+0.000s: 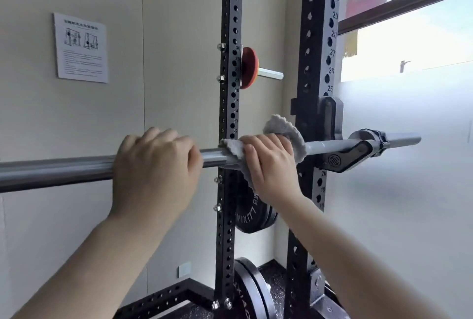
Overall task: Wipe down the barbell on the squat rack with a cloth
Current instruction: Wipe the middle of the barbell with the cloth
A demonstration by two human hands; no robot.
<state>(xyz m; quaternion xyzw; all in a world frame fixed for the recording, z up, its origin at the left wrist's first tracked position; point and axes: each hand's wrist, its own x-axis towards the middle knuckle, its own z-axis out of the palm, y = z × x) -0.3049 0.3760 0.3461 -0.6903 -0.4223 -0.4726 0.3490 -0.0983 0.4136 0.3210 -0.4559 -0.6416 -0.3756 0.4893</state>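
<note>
Left hand (pixel 153 165) grips barbell (pixel 64 169) — right hand (pixel 268 162) presses grey cloth (pixel 286 131) round it, beside rack upright (pixel 317 88).

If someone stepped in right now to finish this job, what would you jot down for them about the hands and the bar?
Left hand: grips the bare barbell, steadying it.
Right hand: holds the grey cloth wrapped round the bar, just inside the rack hook.
The barbell rests on the squat rack.
Done: cannot tell how much is already wiped.
Left: probably the long stretch under and beyond the left hand, and the sleeve end past the hook.
</note>
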